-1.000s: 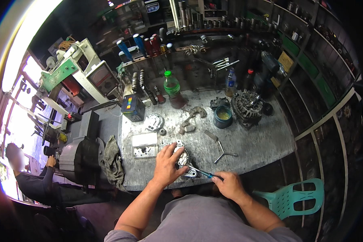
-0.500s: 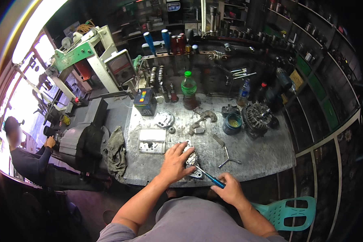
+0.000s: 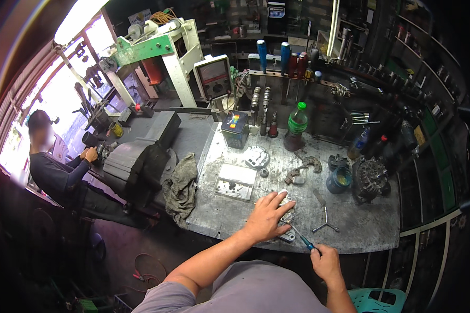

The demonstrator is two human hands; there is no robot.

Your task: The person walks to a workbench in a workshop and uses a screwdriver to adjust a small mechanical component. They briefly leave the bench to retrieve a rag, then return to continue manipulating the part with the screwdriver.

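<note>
My left hand rests with fingers spread over a silver metal housing near the bench's front edge, covering much of it. My right hand grips a teal-handled screwdriver, its shaft angled onto the housing beside my left thumb. Just right of the housing lies a three-armed socket wrench and a small dark flat piece. A clear plastic case of small parts sits behind and left of my hands, with a round silver plate beyond it.
The metal bench carries a crumpled rag, green-capped bottle, blue container and alternator. At left, a person works at a bulky machine. Tools line the back; a teal chair is at lower right.
The view has swung left, so the bench appears further right and more of the other person shows. My hands stay at the housing, the screwdriver still in my right hand.
</note>
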